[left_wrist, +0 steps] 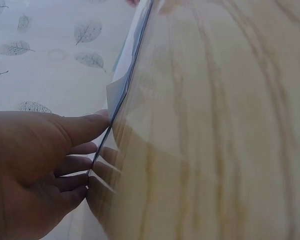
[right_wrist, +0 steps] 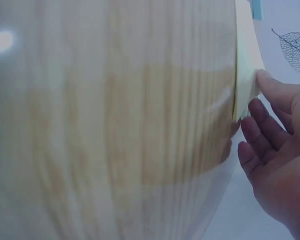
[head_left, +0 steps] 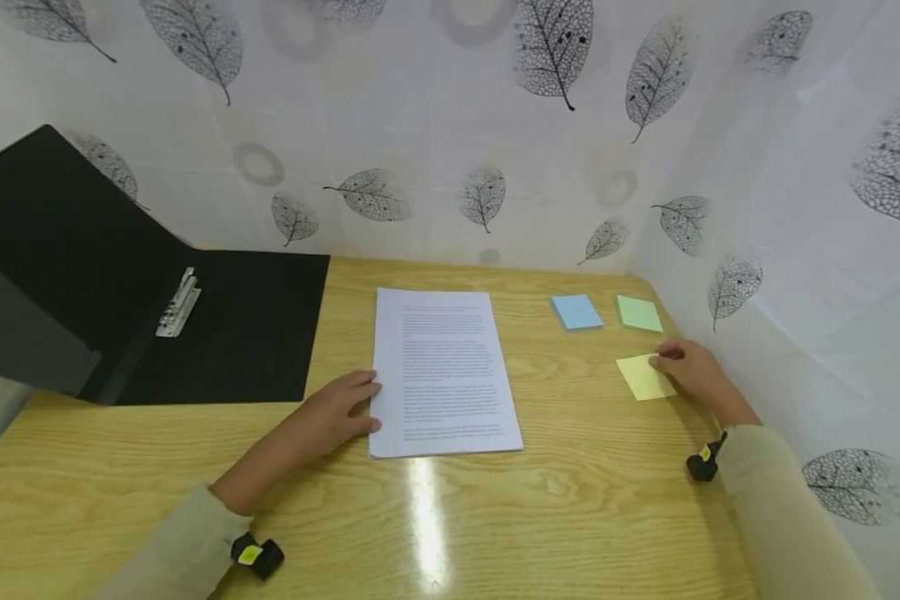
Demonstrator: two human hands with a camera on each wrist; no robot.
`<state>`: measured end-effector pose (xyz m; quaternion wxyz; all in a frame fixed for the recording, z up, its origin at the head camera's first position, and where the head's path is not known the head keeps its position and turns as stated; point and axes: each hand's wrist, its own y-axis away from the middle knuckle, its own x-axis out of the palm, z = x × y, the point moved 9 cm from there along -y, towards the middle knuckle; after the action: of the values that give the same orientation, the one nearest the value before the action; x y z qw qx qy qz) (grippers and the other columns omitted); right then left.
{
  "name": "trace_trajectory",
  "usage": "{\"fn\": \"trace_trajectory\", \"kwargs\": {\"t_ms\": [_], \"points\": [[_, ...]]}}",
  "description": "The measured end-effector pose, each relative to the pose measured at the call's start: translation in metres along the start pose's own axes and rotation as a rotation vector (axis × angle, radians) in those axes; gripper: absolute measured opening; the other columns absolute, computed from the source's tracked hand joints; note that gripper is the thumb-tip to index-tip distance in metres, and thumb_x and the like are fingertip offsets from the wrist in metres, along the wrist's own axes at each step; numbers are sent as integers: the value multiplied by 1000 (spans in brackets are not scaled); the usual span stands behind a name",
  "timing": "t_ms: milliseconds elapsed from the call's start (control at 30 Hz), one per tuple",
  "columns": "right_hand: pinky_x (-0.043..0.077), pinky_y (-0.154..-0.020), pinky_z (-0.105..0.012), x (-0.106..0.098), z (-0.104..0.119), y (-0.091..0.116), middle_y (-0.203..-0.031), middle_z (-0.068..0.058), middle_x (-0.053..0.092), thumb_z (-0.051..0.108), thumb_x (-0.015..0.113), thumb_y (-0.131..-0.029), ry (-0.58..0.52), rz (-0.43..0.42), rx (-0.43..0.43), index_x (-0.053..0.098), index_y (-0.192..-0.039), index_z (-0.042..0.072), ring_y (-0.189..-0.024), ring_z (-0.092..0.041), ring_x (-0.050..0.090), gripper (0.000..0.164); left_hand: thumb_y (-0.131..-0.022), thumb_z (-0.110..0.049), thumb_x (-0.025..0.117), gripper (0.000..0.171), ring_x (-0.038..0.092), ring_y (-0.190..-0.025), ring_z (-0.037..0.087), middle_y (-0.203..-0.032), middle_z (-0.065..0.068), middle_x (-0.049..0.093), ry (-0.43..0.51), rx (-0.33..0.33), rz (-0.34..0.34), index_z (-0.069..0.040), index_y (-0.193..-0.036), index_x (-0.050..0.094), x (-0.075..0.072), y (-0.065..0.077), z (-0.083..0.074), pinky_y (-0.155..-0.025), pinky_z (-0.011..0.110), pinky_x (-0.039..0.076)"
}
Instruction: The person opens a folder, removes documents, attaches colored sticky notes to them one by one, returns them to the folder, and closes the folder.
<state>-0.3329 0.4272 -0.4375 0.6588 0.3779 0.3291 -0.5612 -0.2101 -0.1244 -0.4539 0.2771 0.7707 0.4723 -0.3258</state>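
Note:
A stack of printed paper sheets (head_left: 446, 375) lies on the wooden table in the head view. My left hand (head_left: 337, 412) rests at its left edge, fingers spread loosely and fingertips touching the side. In the left wrist view, the thumb of the left hand (left_wrist: 45, 165) meets the stack's edge, where a corner lifts slightly. Over at the right, my right hand (head_left: 692, 371) pinches the right corner of a yellow sticky note pad (head_left: 642, 379). The right wrist view has the thumb of that hand (right_wrist: 285, 135) on the pad (right_wrist: 246, 55), its other fingers curled below.
Behind the yellow pad lie a blue sticky note pad (head_left: 577, 312) and a green one (head_left: 639, 314). At the left, a black folder (head_left: 258, 333) stands open, its metal clip (head_left: 179, 304) by the spine. A leaf-patterned curtain (head_left: 420, 125) borders the table's back and right.

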Motion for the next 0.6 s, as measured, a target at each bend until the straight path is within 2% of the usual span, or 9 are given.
{"fn": "trace_trajectory", "kwargs": {"t_ms": [133, 167, 267, 400, 500, 600], "points": [[46, -78, -19, -3, 6, 6, -120, -25, 63, 34, 60, -102, -98, -62, 19, 58, -121, -6, -97, -9, 56, 44, -96, -28, 70, 61, 31, -149, 40, -160, 18, 37, -4, 2, -6, -1, -147, 49, -1, -1, -1, -117, 56, 33], [47, -77, -17, -2, 10, 7, -120, -23, 65, 34, 60, -102, -128, -67, 14, 58, -122, -5, -95, -3, 56, 44, -96, -27, 70, 61, 32, -148, 40, -159, 18, 38, -4, 4, -8, -2, -147, 50, -1, -2, -1, -117, 56, 33], [49, -76, -13, 0, 24, 10, -115, -8, 68, 37, 60, -102, -217, -65, 19, 57, -127, -4, -90, 9, 55, 48, -95, -25, 71, 59, 36, -146, 39, -156, 19, 41, -10, 19, -13, -2, -146, 51, -3, -2, -5, -116, 55, 35], [49, -77, -14, 7, 56, 12, -105, 12, 66, 36, 61, -102, -297, -60, 3, 58, -129, -2, -90, 8, 56, 47, -97, -24, 69, 54, 42, -143, 37, -153, 17, 46, -31, 48, -35, -5, -145, 53, -9, -5, -13, -114, 54, 38], [50, -77, -17, 15, 90, 13, -103, 15, 66, 38, 64, -100, -319, -50, -19, 61, -126, 2, -91, 1, 59, 45, -100, -25, 65, 49, 44, -142, 33, -152, 12, 50, 5, 55, -67, -10, -146, 53, -14, -10, -22, -113, 53, 40], [52, -77, -21, 30, 129, 13, -103, 9, 68, 39, 67, -98, -349, -14, -36, 63, -122, 5, -90, -7, 61, 42, -102, -29, 62, 47, 46, -141, 28, -151, 4, 51, 124, 47, -93, -17, -147, 52, -16, -18, -31, -113, 50, 41]]}}
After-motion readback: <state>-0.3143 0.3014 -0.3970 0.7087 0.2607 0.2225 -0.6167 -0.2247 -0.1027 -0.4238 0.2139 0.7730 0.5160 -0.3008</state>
